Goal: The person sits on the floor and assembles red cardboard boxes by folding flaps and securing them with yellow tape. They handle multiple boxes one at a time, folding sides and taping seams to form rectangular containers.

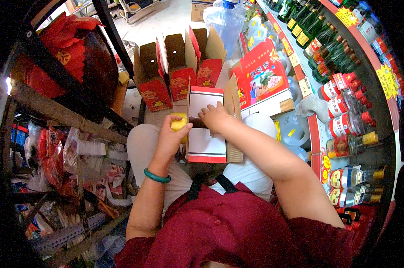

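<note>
The person's hands are apart, both at a cardboard box (206, 159) sitting between the knees (258, 127): the left hand (169, 136), green bangle (157, 175) on its wrist, closes round a small yellow object (179, 123) by the box's left side. The right hand (216, 118) lies over the white flaps (206, 145), whether gripping I can't tell. Beyond stand three open red boxes (181, 87), with bottles (339, 125) lined up rightward.

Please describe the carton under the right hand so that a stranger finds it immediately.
Find the white trousers: between the knees sits a carton, with the right hand upon it. Unlike the three open red cartons beyond, it has two white, red-edged flaps folded inward.
</note>
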### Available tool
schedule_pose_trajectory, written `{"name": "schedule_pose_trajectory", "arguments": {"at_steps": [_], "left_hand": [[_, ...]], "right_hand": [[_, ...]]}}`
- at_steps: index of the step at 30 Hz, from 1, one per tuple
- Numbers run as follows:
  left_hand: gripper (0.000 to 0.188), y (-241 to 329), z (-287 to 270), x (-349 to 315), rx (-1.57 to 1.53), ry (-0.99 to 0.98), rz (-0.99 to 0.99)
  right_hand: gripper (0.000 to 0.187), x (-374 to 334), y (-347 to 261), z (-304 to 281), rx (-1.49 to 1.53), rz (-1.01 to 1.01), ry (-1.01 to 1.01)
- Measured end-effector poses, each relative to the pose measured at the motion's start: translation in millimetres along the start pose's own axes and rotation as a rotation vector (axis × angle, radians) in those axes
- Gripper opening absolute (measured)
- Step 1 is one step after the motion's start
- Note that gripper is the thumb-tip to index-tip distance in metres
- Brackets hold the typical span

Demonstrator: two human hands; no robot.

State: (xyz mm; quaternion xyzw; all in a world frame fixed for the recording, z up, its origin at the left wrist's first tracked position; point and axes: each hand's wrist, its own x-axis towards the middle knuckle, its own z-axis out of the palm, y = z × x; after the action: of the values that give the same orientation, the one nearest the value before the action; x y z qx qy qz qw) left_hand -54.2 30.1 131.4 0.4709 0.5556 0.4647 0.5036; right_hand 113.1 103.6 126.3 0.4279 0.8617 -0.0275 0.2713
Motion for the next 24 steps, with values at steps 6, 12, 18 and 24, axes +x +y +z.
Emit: {"name": "schedule_pose_trajectory", "arguments": {"at_steps": [6, 12, 18, 24], "left_hand": [[0.041, 5, 3, 0, 0.100, -0.036, 0.048], [0.046, -9, 33, 6, 0.406, -0.047, 0.266], [0.051, 3, 69, -14, 0.858, 0.001, 0.234], [0.032, -10, 78, -12, 0.958, -0.054, 0.247]], "right_hand": [[0.062, -74, 23, -4, 0.277, 0.191, 0.815], [0.061, -67, 26, 39, 1.030, 0.375, 1.046], [0.052, -53, 14, 38, 1.387, 0.383, 1.027], [0.042, -34, 27, 79, 1.769, 0.252, 1.033]]}}
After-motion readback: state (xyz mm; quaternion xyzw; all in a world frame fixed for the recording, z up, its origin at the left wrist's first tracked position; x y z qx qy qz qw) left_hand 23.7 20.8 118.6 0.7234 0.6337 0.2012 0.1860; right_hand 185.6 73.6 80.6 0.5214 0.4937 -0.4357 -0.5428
